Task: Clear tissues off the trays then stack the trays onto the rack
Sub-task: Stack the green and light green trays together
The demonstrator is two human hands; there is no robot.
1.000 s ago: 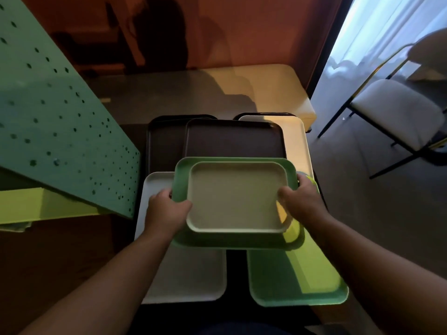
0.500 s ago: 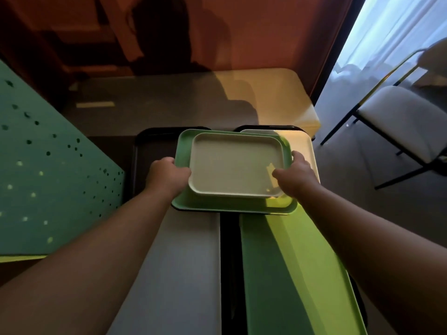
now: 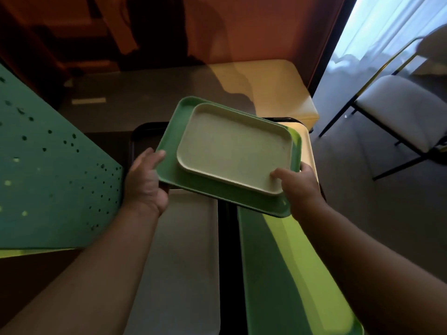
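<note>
Two stacked trays are held up between both hands: a green tray [image 3: 191, 187] carrying a smaller pale beige tray [image 3: 232, 146] nested on top of it, the pair tilted so the left side rides higher and farther away than the right corner. Nearest the camera, below the wrists, a white tray [image 3: 183, 262] lies under the left forearm and a bright green tray [image 3: 285, 274] lies under the right forearm, with a dark gap between them. The left hand [image 3: 145, 182] grips the left edge of the green tray, its thumb lying on the rim and the fingers curled beneath, out of sight. The right hand [image 3: 300, 187] grips the near right corner of the stack, the thumb pressing onto the rim of the beige tray and the other fingers wrapped under the green one. Left of the left hand stands a teal perforated panel [image 3: 48, 177]. Just beyond the hands, a black tray [image 3: 145, 131] shows past the left edge of the stack and a cream tray [image 3: 307, 146] past its right edge. Farther off is a grey table [image 3: 150, 93], and well to the right of the right hand a chair with a white seat [image 3: 401, 112] stands by a curtained window [image 3: 387, 27].
</note>
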